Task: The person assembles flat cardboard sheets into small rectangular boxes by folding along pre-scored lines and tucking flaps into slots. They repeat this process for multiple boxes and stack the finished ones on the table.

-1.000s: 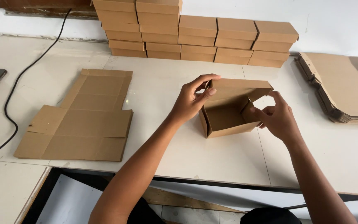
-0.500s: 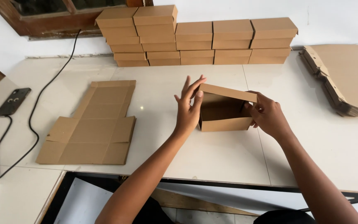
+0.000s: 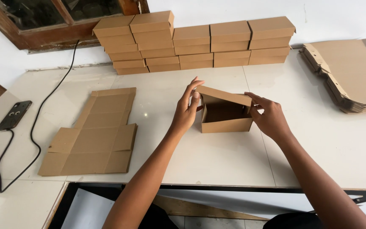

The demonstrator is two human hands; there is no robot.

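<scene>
Left hand [image 3: 186, 113] flat against left side of box [image 3: 226, 114], fingers straight; right hand [image 3: 268, 116] grips right side. Brown cardboard box mid-table [image 3: 217, 157], lid half raised. Flat cardboard [image 3: 93, 133] left; box stack [image 3: 191, 42] behind

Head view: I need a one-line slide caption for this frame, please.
Left hand and right hand fold a half-formed cardboard box on a white table.

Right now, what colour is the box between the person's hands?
Plain brown cardboard, unprinted; the box shows best in the head view.
</scene>
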